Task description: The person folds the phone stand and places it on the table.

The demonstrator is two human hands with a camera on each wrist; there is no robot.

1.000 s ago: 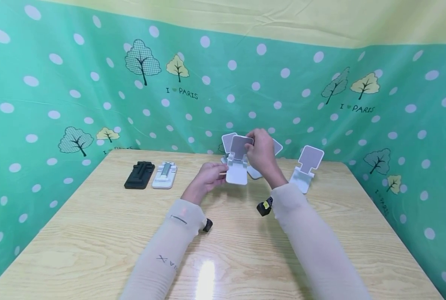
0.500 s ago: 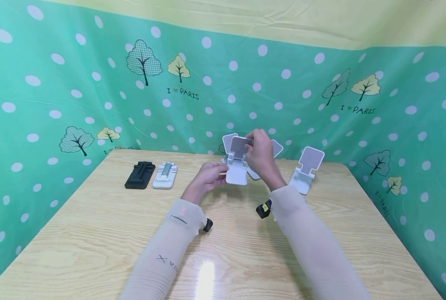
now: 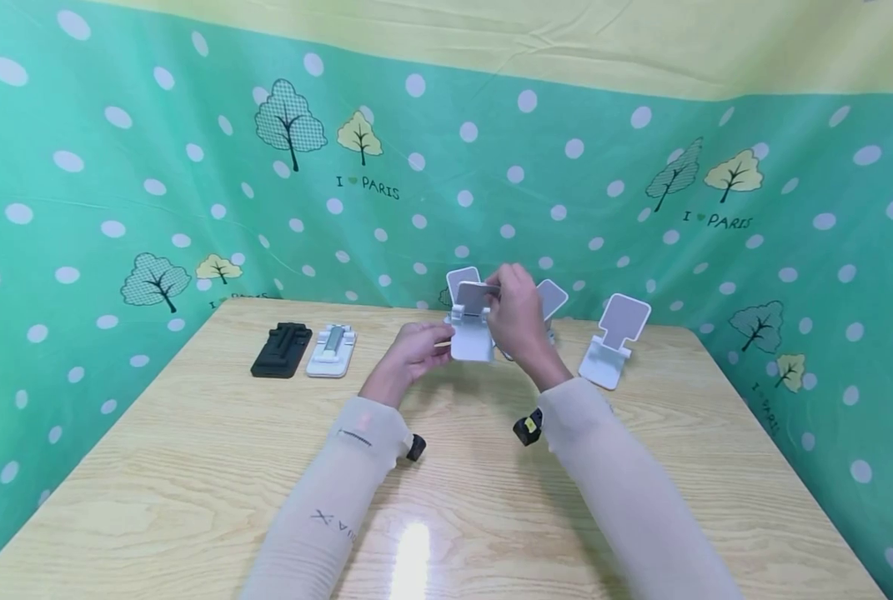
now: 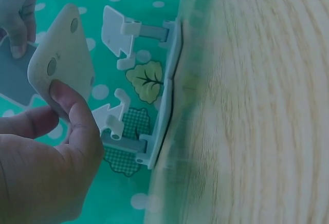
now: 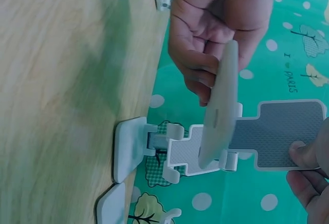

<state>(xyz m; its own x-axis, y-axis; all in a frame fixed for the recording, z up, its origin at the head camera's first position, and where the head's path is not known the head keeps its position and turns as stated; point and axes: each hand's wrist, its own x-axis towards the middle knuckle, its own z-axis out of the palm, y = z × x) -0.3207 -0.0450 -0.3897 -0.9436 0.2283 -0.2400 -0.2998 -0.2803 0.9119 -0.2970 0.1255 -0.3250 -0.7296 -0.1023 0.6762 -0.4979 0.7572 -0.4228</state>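
Observation:
A white folding phone stand (image 3: 472,343) with a grey padded plate is held above the table near its back edge. My left hand (image 3: 414,348) pinches its base by the left side, thumb on the underside with its round feet in the left wrist view. My right hand (image 3: 519,321) pinches the upper edge of the padded plate (image 5: 277,134), which is unfolded from the base. In the head view, my right hand partly covers the plate. Two more white phone stands stand unfolded behind: one at left (image 3: 461,277), one at right (image 3: 553,297).
Another white phone stand (image 3: 604,367) stands unfolded at the right of the wooden table (image 3: 461,492). On the left lie a folded black phone stand (image 3: 281,352) and a folded white one (image 3: 331,354). A green dotted cloth (image 3: 386,233) hangs behind the table.
The padded plate has tilted and looks shorter in the head view. My right hand has moved slightly down and left with it. My left hand keeps its hold on the base.

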